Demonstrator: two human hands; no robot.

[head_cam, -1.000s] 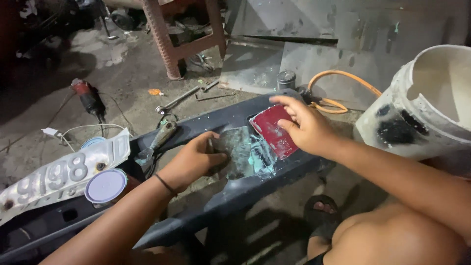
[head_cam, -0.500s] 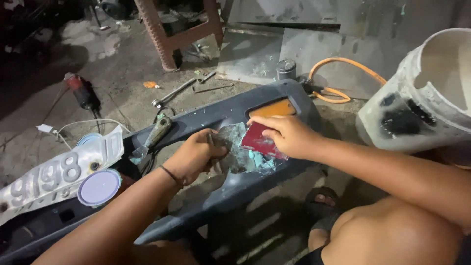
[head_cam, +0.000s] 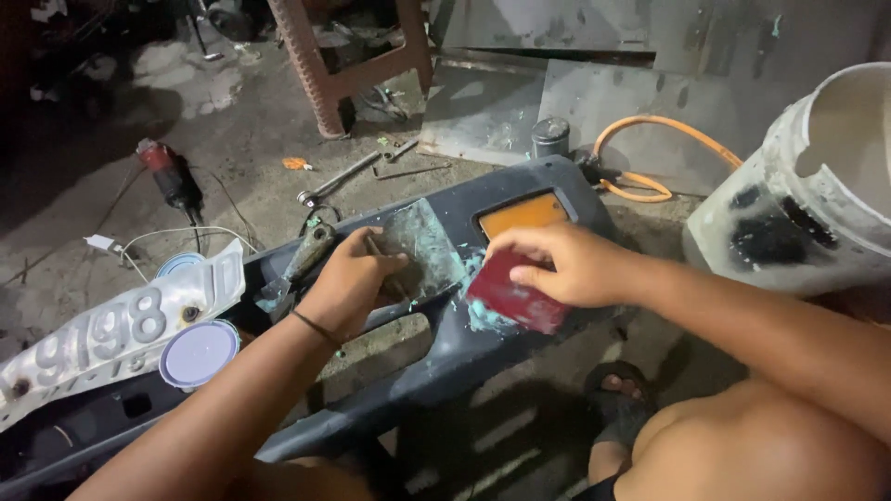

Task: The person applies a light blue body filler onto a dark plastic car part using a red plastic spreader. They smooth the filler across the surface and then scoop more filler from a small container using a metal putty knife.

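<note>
A dark blue-grey plastic vehicle panel (head_cam: 436, 357) lies across my lap, smeared with pale green filler (head_cam: 478, 315). My right hand (head_cam: 566, 264) is shut on a flat red spreader card (head_cam: 515, 297), pressed onto the green smear just below the panel's orange reflector (head_cam: 524, 213). My left hand (head_cam: 348, 278) grips a small dark tool whose tip rests on a filler-stained board (head_cam: 427, 246) lying on the panel.
A white number plate (head_cam: 102, 339) and a round white lid (head_cam: 198, 353) lie at the left end. A large white bucket (head_cam: 807, 186) stands at the right. On the floor are a red power tool (head_cam: 167, 176), a wrench (head_cam: 339, 181), an orange hose (head_cam: 650, 153) and a stool (head_cam: 348, 65).
My right hand has drawn the red card down and towards me across the filler, uncovering the orange reflector. My left hand stays on the board.
</note>
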